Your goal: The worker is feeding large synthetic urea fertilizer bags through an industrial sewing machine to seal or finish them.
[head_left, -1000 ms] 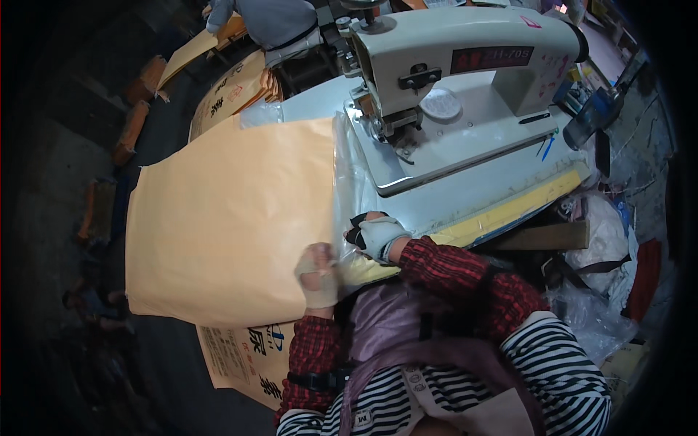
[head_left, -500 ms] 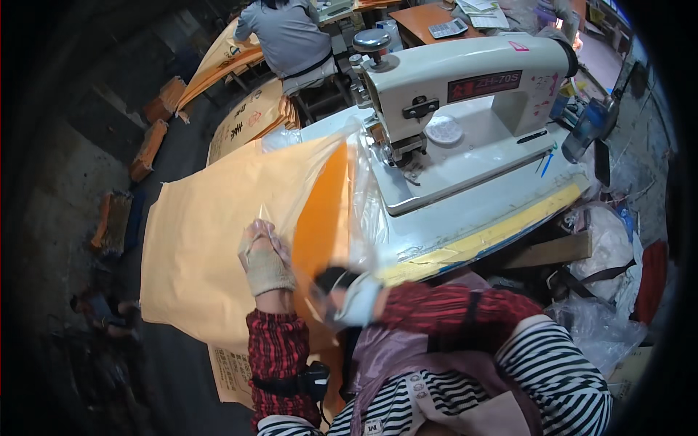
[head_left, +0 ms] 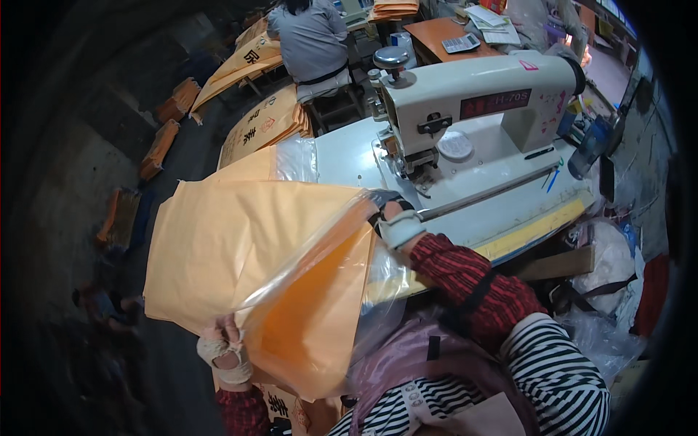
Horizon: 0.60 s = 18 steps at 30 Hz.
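Observation:
A large orange woven sack (head_left: 218, 240) with a clear plastic liner (head_left: 291, 256) lies across the table's left end, its mouth spread apart toward me. My left hand (head_left: 227, 352), in a beige fingerless glove, is closed on the near left edge of the mouth. At the far corner of the mouth, my right hand (head_left: 396, 221) is closed on the liner; a white band wraps its wrist and dark cloth covers the fingers. Just beyond the right hand stands a white industrial sewing machine (head_left: 472, 94). Part of the liner hangs over the table's front edge.
Printed orange sacks (head_left: 265, 127) are stacked behind on the left. A person in grey (head_left: 309, 43) sits with their back to me. A wooden desk (head_left: 429, 45) carries a calculator (head_left: 461, 44) and papers. A bottle (head_left: 587, 154) and phone (head_left: 606, 179) lie at the table's right end.
My left hand has moved down and left, and my right hand up to the far corner. The sack's mouth has been pulled wider apart. The view has shifted slightly.

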Each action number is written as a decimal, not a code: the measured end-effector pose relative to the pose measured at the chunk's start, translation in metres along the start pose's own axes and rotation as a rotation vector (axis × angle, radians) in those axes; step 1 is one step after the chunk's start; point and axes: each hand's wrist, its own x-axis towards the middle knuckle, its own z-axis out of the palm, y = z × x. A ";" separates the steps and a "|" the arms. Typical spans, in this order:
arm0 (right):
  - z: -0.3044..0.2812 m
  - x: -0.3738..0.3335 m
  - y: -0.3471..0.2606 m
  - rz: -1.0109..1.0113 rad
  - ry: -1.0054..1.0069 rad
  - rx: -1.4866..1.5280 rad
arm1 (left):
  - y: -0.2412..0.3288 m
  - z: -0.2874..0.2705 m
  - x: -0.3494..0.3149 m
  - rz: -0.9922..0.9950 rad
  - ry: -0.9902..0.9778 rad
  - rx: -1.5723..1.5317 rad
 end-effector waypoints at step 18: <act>0.026 -0.029 -0.048 -0.402 -0.052 0.554 | 0.013 -0.018 -0.006 -0.299 0.214 0.014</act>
